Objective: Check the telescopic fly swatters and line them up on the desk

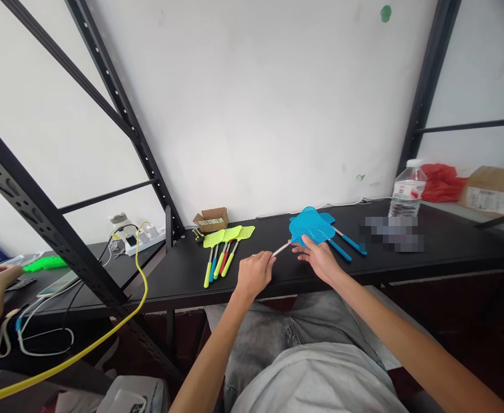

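Note:
My left hand is closed around the handle end of a blue fly swatter, whose thin metal rod slants up to the right. My right hand steadies its perforated head near the neck, thumb on top and some fingers loosely spread below. The grip inside my left fist is hidden. Just behind and to the right lie more blue fly swatters, handles pointing toward the right front. To the left is a fanned group of fly swatters with yellow-green heads and yellow-green, blue and red grips.
A small open cardboard box stands by the wall. At right are a water bottle, a blurred patch and a red bag. A yellow cable hangs beside the left rack post. Another person's hand is at far left.

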The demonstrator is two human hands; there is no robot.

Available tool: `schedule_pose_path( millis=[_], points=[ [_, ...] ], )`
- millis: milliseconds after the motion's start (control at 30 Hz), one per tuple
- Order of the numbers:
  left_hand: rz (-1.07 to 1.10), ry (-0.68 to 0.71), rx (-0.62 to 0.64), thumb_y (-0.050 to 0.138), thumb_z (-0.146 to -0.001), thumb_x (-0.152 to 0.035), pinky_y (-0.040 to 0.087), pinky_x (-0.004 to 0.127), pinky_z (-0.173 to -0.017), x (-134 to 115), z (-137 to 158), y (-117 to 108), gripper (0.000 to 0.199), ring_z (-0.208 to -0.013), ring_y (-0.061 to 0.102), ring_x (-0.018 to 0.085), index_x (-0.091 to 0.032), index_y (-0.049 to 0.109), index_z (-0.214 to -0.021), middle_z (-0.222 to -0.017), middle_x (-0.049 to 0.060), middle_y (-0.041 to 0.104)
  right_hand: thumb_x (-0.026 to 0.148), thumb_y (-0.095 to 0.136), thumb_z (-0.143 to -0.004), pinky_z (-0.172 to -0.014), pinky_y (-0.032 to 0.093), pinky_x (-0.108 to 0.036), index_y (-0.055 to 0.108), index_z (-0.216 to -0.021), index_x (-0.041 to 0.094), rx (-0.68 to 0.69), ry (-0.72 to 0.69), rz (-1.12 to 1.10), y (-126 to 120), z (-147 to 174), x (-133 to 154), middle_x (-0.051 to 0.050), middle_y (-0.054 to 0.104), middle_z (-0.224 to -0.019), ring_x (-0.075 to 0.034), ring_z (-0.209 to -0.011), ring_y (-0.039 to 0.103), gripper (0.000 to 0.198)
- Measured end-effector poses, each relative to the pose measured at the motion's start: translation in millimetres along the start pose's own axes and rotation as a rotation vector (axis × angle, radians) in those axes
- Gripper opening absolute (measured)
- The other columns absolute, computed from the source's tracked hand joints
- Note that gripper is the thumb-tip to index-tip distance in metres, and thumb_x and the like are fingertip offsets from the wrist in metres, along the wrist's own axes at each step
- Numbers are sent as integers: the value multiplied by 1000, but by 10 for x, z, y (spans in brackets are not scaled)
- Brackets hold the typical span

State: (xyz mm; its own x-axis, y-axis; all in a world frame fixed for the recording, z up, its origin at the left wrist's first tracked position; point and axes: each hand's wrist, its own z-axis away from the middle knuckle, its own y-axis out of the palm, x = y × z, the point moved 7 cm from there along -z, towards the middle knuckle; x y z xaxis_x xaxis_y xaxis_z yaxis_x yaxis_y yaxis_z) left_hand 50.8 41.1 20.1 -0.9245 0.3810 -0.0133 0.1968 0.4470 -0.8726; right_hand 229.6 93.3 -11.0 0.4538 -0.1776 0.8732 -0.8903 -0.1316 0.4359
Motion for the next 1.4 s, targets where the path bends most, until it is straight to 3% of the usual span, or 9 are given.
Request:
schedule_pose_path(
  millis=[367,533,1033,1167,1300,1400],
  points=[
    [-17,-2,-10,23,-102,-41,39,29,-69,17,5,7,42,-84,64,19,-24,61,-105,-95,6,70,50,72,-77,-54,47,-25,68,-93,19,0,-51,67,13,36,-8,-10,75,-95,-19,-75,69,35],
    [5,36,-18,23,-102,-43,38,29,-65,-84,-4,11,42,-81,65,19,-23,60,-102,-95,5,70,48,73,-75,-57,47,-25,73,-93,21,74,-72,147,115,65,-13,-9,74,-101,-19,-81,67,33],
    [112,23,64,31,-101,-42,34,28,-61,-158,-47,-73,38,-78,64,19,-25,64,-94,-87,3,71,41,82,-66,-61,46,-30,72,-83,19,-122,-168,102,-19,32,29,-8,72,-84,-21,-77,65,29],
    [365,1,164,37,-97,-43,36,25,-61,-155,-89,-121,38,-70,61,17,-22,65,-84,-74,3,67,39,85,-62,-63,47,-31,72,-79,19,-105,-145,28,-14,17,36,-6,71,-82,-21,-77,65,29],
    [854,-18,405,37,-95,-48,36,23,-53,-155,-75,-30,42,-48,46,11,-17,58,-76,-55,-2,50,35,87,-60,-63,45,-30,73,-75,21,-51,-115,-53,38,8,31,-5,70,-81,-19,-76,64,26],
    [1045,-46,549,36,-94,-51,35,23,-50,-160,-34,21,43,-44,41,10,-17,56,-79,-52,-4,45,34,88,-60,-63,44,-30,73,-75,22,-16,-106,-68,72,-2,31,-4,71,-81,-19,-76,64,24]
  ],
)
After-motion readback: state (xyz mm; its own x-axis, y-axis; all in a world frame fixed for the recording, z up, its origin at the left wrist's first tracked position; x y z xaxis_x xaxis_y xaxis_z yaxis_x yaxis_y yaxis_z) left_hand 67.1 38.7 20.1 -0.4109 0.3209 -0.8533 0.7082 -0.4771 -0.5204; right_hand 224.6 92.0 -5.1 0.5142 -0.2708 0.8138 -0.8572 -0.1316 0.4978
